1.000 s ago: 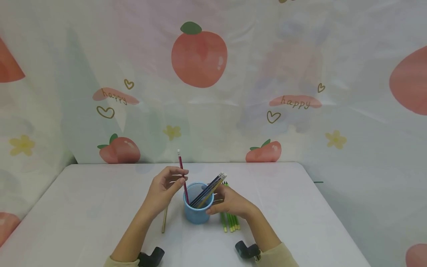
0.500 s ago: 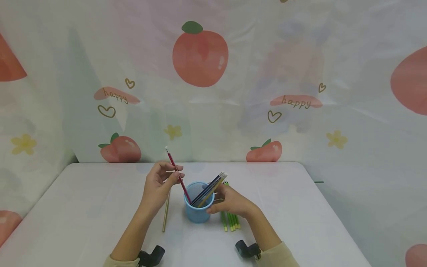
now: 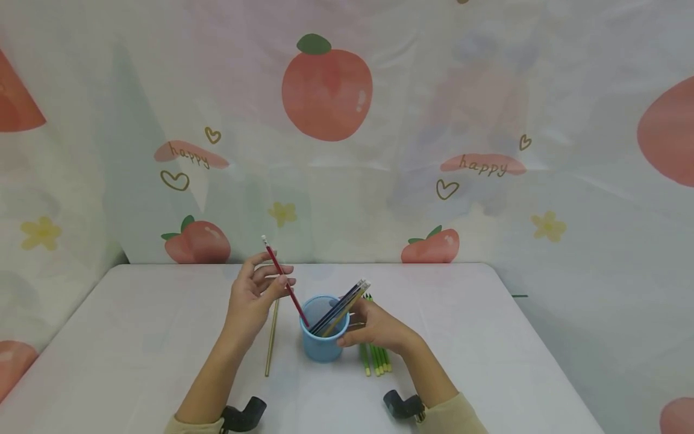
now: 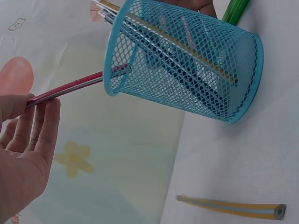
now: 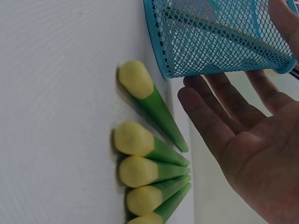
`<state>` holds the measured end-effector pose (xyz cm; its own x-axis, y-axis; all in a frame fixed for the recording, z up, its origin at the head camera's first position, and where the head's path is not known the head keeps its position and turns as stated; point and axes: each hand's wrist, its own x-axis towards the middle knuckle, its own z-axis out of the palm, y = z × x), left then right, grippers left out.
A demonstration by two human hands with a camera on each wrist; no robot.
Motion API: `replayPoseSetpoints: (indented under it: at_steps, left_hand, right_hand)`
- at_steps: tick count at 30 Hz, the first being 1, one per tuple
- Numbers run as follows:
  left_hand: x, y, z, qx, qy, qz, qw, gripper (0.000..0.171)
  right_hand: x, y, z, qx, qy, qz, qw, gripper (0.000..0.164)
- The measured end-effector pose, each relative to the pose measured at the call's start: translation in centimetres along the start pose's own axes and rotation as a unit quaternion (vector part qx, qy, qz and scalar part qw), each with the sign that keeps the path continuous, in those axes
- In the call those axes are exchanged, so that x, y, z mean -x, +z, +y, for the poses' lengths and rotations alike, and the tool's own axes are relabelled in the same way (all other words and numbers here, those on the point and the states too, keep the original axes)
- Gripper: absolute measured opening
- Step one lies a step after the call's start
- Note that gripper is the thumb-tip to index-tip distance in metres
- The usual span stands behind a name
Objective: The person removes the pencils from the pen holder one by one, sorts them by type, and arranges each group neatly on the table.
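My left hand (image 3: 248,304) pinches a red pencil (image 3: 297,304) between thumb and fingers, eraser end up. The pencil leans left, its lower end just inside the mouth of a light blue mesh pencil cup (image 3: 321,349). Several dark pencils (image 3: 335,308) and a yellow one (image 4: 205,61) lean to the right inside the cup, which stands upright on the table. My right hand (image 3: 379,328) holds the cup's right side, thumb toward the front and fingers behind; in the right wrist view those fingers (image 5: 233,100) lie against the mesh.
A single gold-yellow pencil (image 3: 271,346) lies on the white table (image 3: 152,337) left of the cup. Several green pencils (image 5: 163,114) with pale yellow ends lie under and beside my right hand. Behind the table hangs a fruit-printed cloth (image 3: 347,199).
My left hand has moved up and to the left, tilting the red pencil from near upright to a left lean. My right hand and the cup have barely shifted.
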<state>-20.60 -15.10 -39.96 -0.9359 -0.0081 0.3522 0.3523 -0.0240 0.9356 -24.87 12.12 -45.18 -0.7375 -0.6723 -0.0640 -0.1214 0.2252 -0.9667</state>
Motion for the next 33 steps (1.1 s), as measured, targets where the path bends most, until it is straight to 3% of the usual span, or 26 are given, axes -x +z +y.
replayPoseSetpoints:
  at_steps: [8,18,33]
  left_hand:
    - [0.0,-0.5,0.7,0.028,-0.006,0.008,0.9995,0.048]
    - [0.1,-1.4,1.2,0.007,-0.017,0.022,0.9996,0.047]
    - [-0.3,-3.1,0.4,-0.045,-0.091,-0.027,0.9944,0.047]
  right_hand:
    - [0.0,-0.1,0.0,-0.003,-0.003,-0.001,1.000,0.068]
    - [0.3,0.0,-0.1,-0.003,-0.002,-0.003,1.000,0.067]
    - [0.2,0.0,-0.2,0.002,-0.004,-0.002,1.000,0.068]
